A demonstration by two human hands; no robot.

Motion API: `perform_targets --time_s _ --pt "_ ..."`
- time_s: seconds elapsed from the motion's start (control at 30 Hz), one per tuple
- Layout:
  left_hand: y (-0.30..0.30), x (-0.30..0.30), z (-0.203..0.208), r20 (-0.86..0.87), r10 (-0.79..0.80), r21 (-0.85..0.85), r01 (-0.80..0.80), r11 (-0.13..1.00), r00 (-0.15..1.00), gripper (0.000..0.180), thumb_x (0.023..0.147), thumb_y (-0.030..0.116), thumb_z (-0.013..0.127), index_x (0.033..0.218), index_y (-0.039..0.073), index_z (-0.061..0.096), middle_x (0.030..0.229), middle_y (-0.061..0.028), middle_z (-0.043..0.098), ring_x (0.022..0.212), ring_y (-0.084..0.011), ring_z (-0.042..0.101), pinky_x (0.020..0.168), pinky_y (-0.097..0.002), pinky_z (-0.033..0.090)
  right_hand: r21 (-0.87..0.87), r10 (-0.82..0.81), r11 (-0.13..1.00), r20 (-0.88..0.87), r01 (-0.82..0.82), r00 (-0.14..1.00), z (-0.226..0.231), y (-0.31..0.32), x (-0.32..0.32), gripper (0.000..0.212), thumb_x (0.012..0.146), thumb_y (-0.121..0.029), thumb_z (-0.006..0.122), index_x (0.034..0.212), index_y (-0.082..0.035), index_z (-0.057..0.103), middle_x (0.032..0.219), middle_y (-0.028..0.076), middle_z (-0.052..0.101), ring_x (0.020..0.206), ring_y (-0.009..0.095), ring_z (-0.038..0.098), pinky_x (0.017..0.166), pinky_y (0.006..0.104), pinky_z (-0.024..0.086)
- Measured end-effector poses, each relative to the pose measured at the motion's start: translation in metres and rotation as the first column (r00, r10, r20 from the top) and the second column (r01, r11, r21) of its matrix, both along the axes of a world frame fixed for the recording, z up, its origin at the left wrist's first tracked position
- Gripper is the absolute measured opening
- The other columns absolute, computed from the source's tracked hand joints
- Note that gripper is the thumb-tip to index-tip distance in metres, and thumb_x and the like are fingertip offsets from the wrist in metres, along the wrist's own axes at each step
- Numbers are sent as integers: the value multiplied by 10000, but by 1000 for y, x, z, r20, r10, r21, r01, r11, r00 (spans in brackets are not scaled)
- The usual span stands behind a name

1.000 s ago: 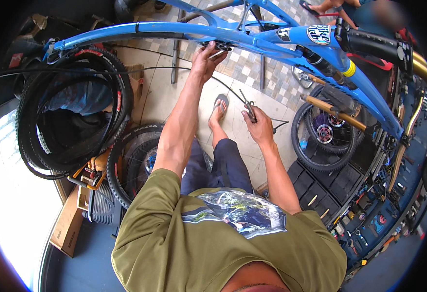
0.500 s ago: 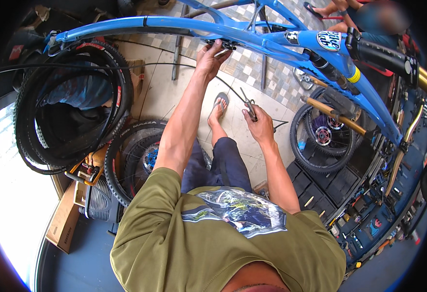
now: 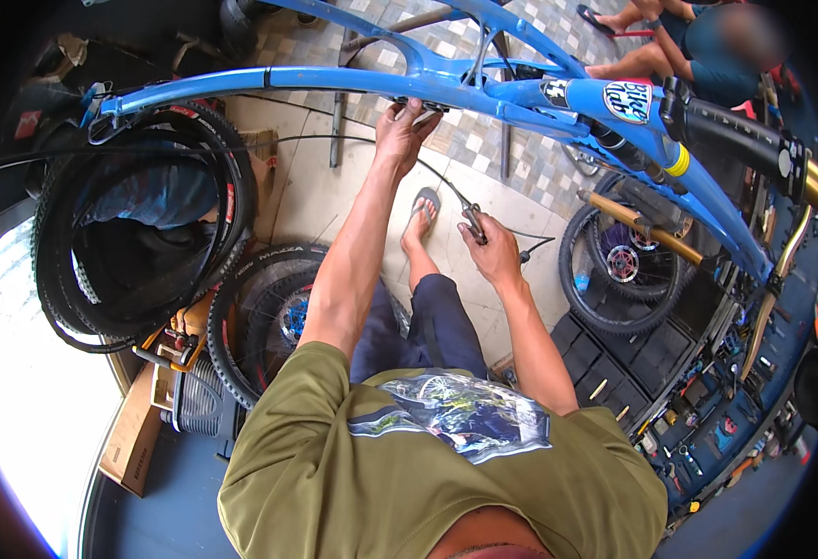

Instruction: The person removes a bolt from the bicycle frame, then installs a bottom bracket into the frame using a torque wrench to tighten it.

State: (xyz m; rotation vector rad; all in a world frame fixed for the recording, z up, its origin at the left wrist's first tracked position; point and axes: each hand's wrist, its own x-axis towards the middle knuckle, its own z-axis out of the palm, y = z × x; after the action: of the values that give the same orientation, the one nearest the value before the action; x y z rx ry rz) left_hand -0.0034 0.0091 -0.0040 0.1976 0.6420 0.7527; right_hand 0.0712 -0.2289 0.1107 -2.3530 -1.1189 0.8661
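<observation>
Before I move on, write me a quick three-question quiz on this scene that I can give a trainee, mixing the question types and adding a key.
1. Pick one: what colour is the bike frame? A red; B blue; C green.
2. True or false: the right hand is up at the underside of the frame.
3. Fill in the blank: the loose black tires are on the ____ side of the picture.

Key
1: B.
2: False; the left hand is up there, while the right one holds a dark tool lower down.
3: left.
</observation>
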Motion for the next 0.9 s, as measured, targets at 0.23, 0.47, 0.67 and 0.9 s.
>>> perform_targets --time_s 0.23,0.47,0.67,0.9 --pt "-1 1 1 -10 35 7 -35 999 999 947 894 263 811 1495 -94 172 1322 -253 548 1101 -410 669 1012 -454 583 15 25 1000 2 -25 1000 -10 4 2 303 909 -261 743 1133 -61 702 958 148 722 855 371 696 740 439 540" --pt "0 2 5 -14 43 41 -43 998 999 910 905 235 806 1476 -99 181 1269 -252 581 1084 -389 678 1003 -439 587 12 47 999 -2 -47 999 -11 12 5 286 908 -263 750 1089 -48 698 925 151 715 829 371 692 714 440 532" --pt "-1 0 2 39 41 -21 -40 999 998 892 915 266 798 1452 -112 194 1256 -265 582 1098 -385 672 1004 -432 582 -16 47 999 0 -47 999 -3 23 3 262 918 -264 741 1055 -47 688 889 155 702 806 372 678 705 445 519" --pt "0 2 0 -11 32 76 -31 997 999 874 938 288 772 1460 -103 191 1291 -264 561 1124 -377 655 1019 -455 567 11 59 998 -1 -59 998 -5 18 1 237 928 -267 731 1012 -53 676 854 152 687 787 373 665 695 448 509"
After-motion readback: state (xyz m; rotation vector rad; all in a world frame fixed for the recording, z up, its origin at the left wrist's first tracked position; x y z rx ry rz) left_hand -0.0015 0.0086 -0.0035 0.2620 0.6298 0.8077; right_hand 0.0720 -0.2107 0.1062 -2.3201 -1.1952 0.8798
